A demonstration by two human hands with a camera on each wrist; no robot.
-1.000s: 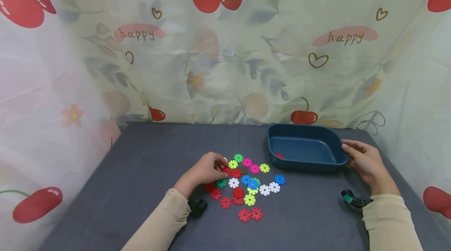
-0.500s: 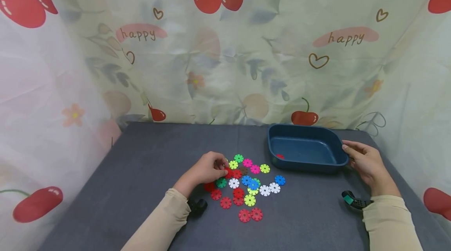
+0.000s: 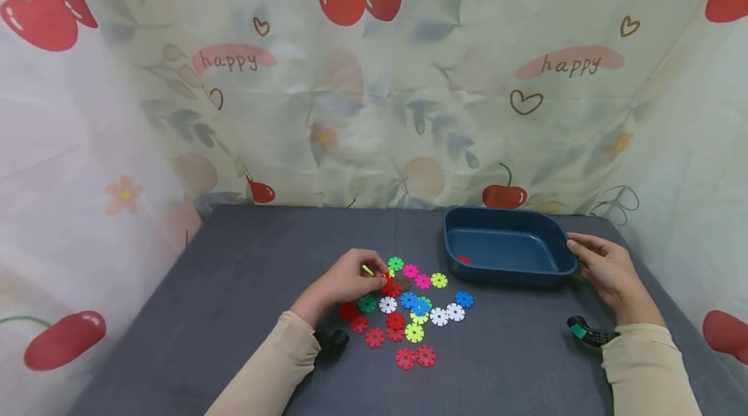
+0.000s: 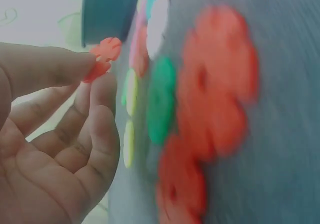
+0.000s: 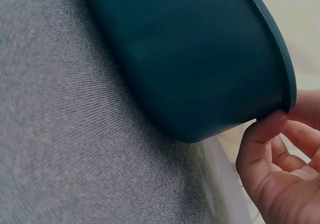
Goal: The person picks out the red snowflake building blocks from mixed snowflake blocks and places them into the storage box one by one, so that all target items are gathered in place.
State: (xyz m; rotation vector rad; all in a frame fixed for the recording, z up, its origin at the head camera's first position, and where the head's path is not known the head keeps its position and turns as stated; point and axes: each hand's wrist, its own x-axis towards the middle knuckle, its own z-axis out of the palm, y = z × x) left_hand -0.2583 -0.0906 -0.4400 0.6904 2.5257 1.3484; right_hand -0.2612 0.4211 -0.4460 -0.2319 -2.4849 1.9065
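Observation:
Over the left side of a loose spread of notched plastic discs, my left hand (image 3: 345, 280) pinches a red snowflake disc (image 4: 108, 49) between thumb and forefinger. More red discs (image 4: 220, 78) and a green disc (image 4: 161, 101) lie on the cloth beside that hand in the left wrist view. My right hand (image 3: 608, 273) holds the right end of a dark blue basin (image 3: 508, 275), thumb and fingers at its rim, as the right wrist view also shows. Inside the basin a single red disc (image 3: 464, 260) lies near the front left corner.
Blue (image 3: 464, 299), white (image 3: 439, 317), pink (image 3: 423, 281) and yellow discs (image 3: 414, 332) lie between the left hand and the basin. Two red discs (image 3: 406, 358) sit closer to the front. A printed curtain (image 3: 380, 111) hangs behind the dark table (image 3: 234, 260).
My left hand has shifted slightly right and up, with the red disc in its fingertips; a yellow edge now shows by its fingers. My right hand and the basin stay in place.

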